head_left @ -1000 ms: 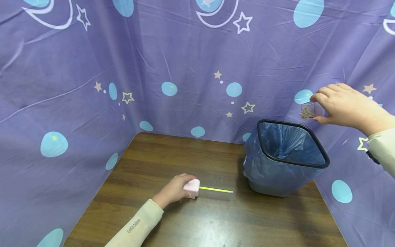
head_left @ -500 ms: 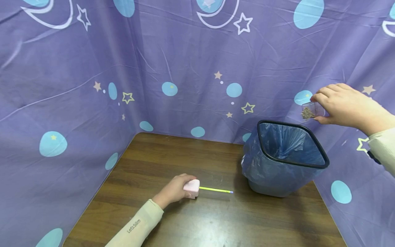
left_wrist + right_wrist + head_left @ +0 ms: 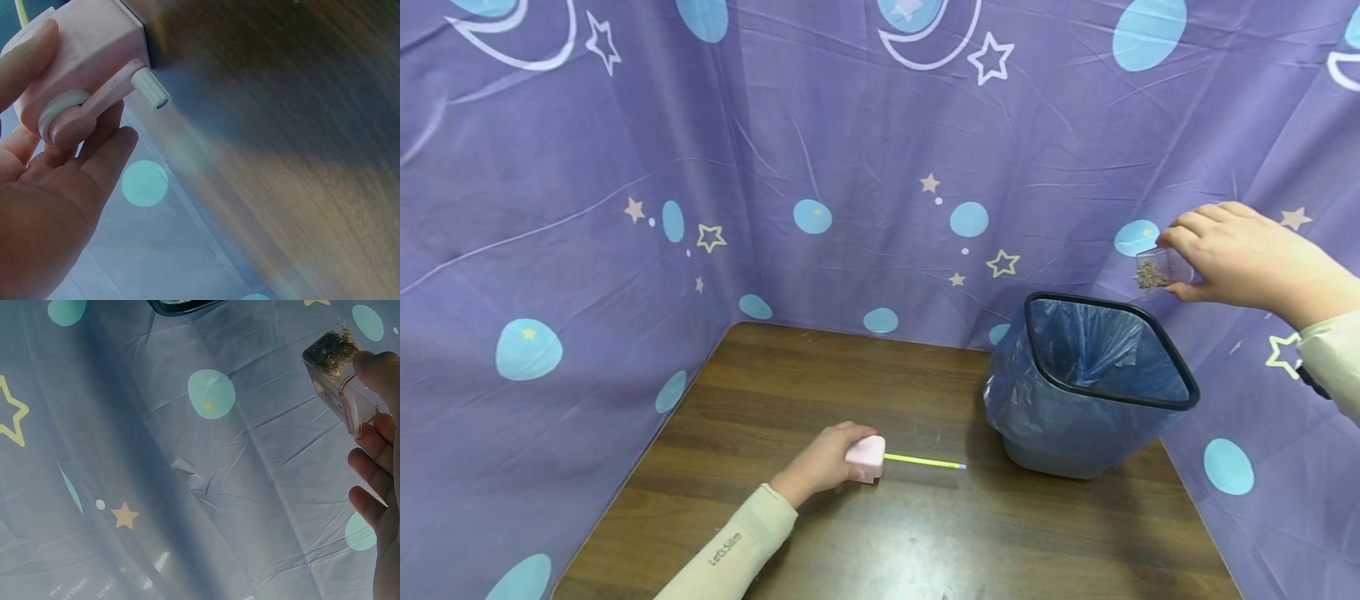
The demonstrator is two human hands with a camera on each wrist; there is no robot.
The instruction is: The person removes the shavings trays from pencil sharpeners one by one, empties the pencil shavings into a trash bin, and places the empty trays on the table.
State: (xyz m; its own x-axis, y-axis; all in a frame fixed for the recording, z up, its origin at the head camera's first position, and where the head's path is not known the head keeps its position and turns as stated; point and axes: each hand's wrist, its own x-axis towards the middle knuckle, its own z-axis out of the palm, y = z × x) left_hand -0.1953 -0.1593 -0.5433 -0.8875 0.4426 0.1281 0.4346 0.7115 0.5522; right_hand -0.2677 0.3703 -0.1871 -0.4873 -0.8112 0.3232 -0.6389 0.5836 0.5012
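My left hand (image 3: 823, 458) grips a pink pencil sharpener (image 3: 868, 454) on the wooden table. In the left wrist view its crank handle (image 3: 150, 87) and a round pale ring are close to my fingers. A yellow-green pencil (image 3: 925, 461) extends from the sharpener's right side, its purple end toward the bin. Raised over the right rear of the trash bin (image 3: 1075, 425), my right hand (image 3: 1240, 258) pinches a clear shavings drawer (image 3: 1176, 267) between thumb and fingers. The drawer is tipped sideways, with brownish pencil shavings (image 3: 334, 351) bunched at its open end.
The bin stands at the table's right rear, lined with a blue plastic bag and topped by a black rim (image 3: 1120, 396). A purple curtain (image 3: 865, 167) with moons and stars encloses the back and sides of the table (image 3: 820, 367).
My right hand and the drawer have shifted very slightly to the right. The left hand, sharpener and pencil have kept their places.
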